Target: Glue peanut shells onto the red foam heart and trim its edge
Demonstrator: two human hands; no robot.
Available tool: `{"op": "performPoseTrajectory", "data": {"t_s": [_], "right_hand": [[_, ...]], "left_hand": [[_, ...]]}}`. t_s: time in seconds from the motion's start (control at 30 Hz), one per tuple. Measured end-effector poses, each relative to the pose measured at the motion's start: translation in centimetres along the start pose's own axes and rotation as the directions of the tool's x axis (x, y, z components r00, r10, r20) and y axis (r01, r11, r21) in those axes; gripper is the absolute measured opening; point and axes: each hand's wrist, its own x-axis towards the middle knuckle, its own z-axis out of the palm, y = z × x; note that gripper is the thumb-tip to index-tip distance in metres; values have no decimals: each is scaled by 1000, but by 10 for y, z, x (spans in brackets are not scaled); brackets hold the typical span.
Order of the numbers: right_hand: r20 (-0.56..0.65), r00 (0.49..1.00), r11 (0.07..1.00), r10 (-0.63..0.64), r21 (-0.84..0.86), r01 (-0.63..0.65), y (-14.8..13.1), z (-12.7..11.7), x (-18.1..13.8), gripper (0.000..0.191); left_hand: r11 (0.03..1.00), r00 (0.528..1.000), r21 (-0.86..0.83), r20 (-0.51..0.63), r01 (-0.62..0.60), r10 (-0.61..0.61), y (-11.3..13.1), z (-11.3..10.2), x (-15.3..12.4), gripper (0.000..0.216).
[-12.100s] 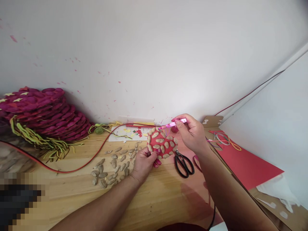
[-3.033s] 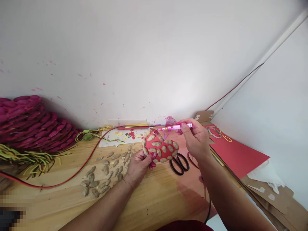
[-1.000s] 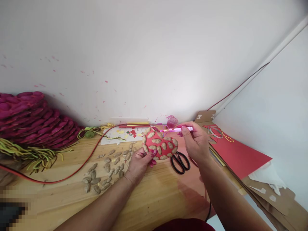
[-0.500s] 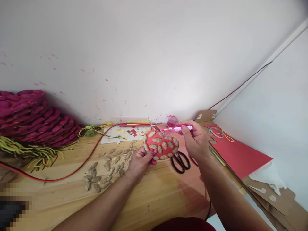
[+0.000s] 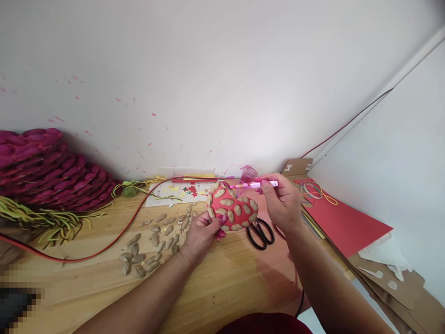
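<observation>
My left hand (image 5: 205, 234) pinches the lower left edge of a red heart-shaped card (image 5: 216, 203) studded with several unpainted peanuts, thumb on its face. The card is held up above the table. In my right hand (image 5: 283, 199), between thumb and fingers, is a slim paintbrush (image 5: 259, 185) with a white and pink handle. Its pink tip reaches the upper edge of the card; whether it touches a peanut I cannot tell. Pink stains mark the fingertips. A small cup of pink paint (image 5: 249, 174) stands just behind the brush. Black-handled scissors (image 5: 260, 234) lie below the card, their blades hidden.
Loose peanuts (image 5: 155, 239) lie left of my left hand. A stack of magenta peanut-covered pieces (image 5: 52, 171) leans at the far left beside green yarn (image 5: 130, 190). A red cable (image 5: 134, 222) crosses the table. Red card sheets (image 5: 351, 222) and cardboard (image 5: 392, 283) lie right.
Almost nothing differs. The brush tip has shifted very slightly along the card's upper edge, and the whole view has moved a touch. Both holds are the same.
</observation>
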Motion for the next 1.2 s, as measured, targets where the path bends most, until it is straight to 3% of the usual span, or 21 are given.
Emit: {"op": "performPoseTrajectory", "data": {"t_s": [0.33, 0.7, 0.93, 1.2], "right_hand": [[27, 999, 998, -21, -53, 23, 0, -1, 1, 17], [45, 989, 984, -138, -107, 142, 0, -2, 2, 12], [106, 975, 974, -193, -97, 203, -3, -5, 8, 10], [243, 922, 935, -302, -112, 335, -5, -2, 15, 8]], "left_hand": [[1000, 1000, -11, 1, 17, -17, 2, 1, -1, 49], [1000, 1000, -9, -6, 25, -25, 3, 1, -1, 52], [999, 1000, 23, 7, 24, -24, 1, 1, -1, 54], [998, 1000, 60, -5, 26, -26, -1, 0, 0, 56]]}}
